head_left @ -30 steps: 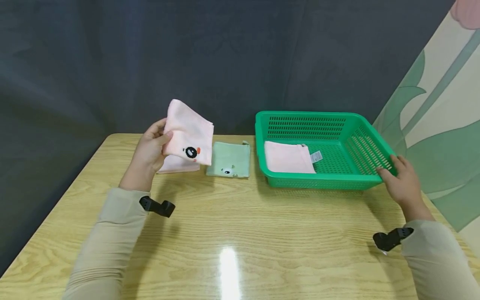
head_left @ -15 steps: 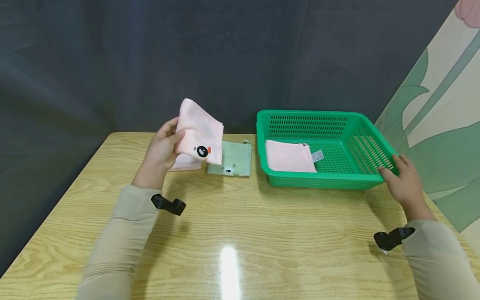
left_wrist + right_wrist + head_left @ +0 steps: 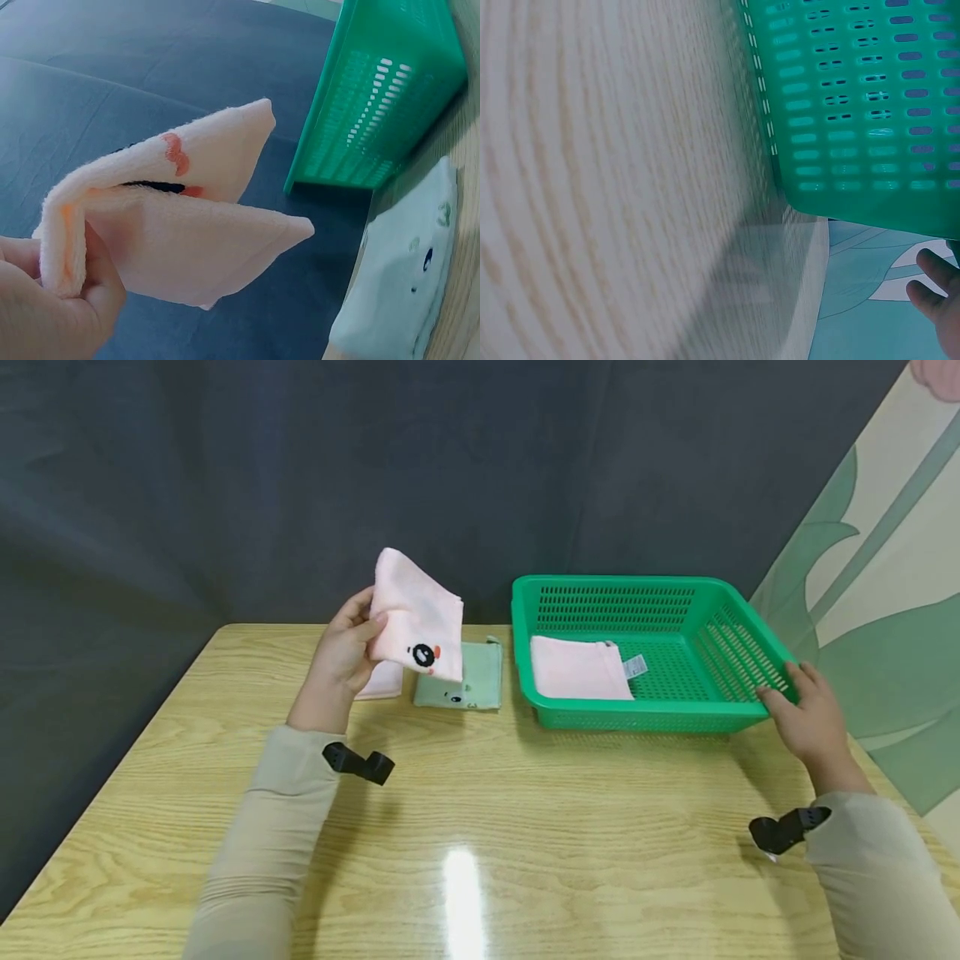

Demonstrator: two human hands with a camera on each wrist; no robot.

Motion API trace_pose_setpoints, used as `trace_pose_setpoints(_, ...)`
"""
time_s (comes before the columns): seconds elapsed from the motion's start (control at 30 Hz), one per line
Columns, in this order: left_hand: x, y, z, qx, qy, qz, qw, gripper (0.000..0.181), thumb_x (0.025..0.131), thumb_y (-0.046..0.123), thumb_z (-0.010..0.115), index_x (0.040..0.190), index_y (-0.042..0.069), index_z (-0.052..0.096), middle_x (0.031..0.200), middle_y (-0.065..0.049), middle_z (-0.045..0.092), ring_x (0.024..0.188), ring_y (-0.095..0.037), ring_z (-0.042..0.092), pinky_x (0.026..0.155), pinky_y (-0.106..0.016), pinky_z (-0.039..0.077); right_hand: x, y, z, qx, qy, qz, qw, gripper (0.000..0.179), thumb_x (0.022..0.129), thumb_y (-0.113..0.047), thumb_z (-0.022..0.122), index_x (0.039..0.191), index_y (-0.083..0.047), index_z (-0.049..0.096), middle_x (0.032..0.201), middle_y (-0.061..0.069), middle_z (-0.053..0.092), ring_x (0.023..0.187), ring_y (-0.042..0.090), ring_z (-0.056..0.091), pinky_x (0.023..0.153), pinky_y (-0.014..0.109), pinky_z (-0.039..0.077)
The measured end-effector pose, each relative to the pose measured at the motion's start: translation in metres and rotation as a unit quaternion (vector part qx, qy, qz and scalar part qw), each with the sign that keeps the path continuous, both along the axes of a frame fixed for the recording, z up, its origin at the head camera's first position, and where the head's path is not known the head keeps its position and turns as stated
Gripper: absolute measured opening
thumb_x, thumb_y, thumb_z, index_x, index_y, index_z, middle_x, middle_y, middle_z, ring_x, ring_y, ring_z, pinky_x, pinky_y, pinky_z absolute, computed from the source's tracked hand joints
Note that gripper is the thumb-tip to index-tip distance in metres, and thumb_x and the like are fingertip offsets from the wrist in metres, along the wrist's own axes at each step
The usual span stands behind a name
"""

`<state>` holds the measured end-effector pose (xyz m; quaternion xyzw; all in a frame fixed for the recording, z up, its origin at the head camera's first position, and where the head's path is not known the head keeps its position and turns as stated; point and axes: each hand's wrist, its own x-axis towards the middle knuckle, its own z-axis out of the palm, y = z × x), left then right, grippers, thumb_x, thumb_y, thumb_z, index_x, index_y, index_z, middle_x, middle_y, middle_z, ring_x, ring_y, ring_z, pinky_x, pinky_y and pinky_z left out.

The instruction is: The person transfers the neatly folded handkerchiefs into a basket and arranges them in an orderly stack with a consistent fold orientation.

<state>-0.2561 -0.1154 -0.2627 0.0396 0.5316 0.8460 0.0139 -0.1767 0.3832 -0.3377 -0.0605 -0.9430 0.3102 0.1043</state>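
1. Two hands are in our view; the left hand [image 3: 337,647] pinches a folded pink cloth [image 3: 420,602] at its side edge, thumb on the near face and fingers behind it.
2. We find that folded pink cloth raised off the table [image 3: 525,810], tilted, with black-and-orange embroidery [image 3: 425,655] low on the face toward us. From the left wrist, we see its folded layers spreading apart beyond the grip.
3. The right hand [image 3: 810,718] grasps the rim of a green basket [image 3: 645,705] at its near right corner, thumb over the rim and fingers along the outer side. In the right wrist view we catch only part of this hand at the edge.
4. Inside the basket, toward its left end, we see a second pink cloth [image 3: 579,670] lying flat, a white label [image 3: 634,667] beside its right edge.
5. On the table, left of the basket, we see a pale green cloth [image 3: 482,675] with a small stitched face; left of it lies a third pink cloth [image 3: 384,682], partly hidden from us by the left hand and the raised cloth.
6. Both sleeves [image 3: 258,827] are beige, and we notice a black device [image 3: 360,763] at each wrist.
7. Behind the table we see a dark curtain [image 3: 375,468], and at right a wall painted with leaves [image 3: 892,668].
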Motion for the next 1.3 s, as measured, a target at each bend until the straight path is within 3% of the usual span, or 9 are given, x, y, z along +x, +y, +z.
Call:
trace_pose_setpoints(0.53, -0.001, 0.028, 0.001, 0.021, 0.004, -0.024, 0.9995, 0.042, 0.090, -0.003, 0.036, 0.131, 0.003, 0.031, 0.092, -0.005, 0.037, 0.081, -0.014, 0.044, 0.060, -0.019, 0.043, -0.001, 0.001, -0.001, 0.006, 0.004, -0.004, 1.0000, 0.060, 0.093, -0.029, 0.031, 0.136, 0.003, 0.005, 0.138, 0.026, -0.005, 0.121, 0.048, -0.004, 0.089, 0.063, 0.004)
trace_pose_setpoints(1.3, 0.002, 0.054, 0.007, 0.047, 0.024, -0.063, 0.9966, 0.042, 0.089, -0.004, 0.037, 0.130, 0.001, 0.031, 0.091, -0.006, 0.036, 0.080, -0.013, 0.041, 0.060, -0.019, 0.041, 0.000, 0.000, -0.001, 0.005, 0.012, -0.006, 0.9999, 0.060, 0.092, -0.027, 0.033, 0.135, 0.004, 0.007, 0.138, 0.027, -0.003, 0.121, 0.048, -0.003, 0.088, 0.064, 0.004)
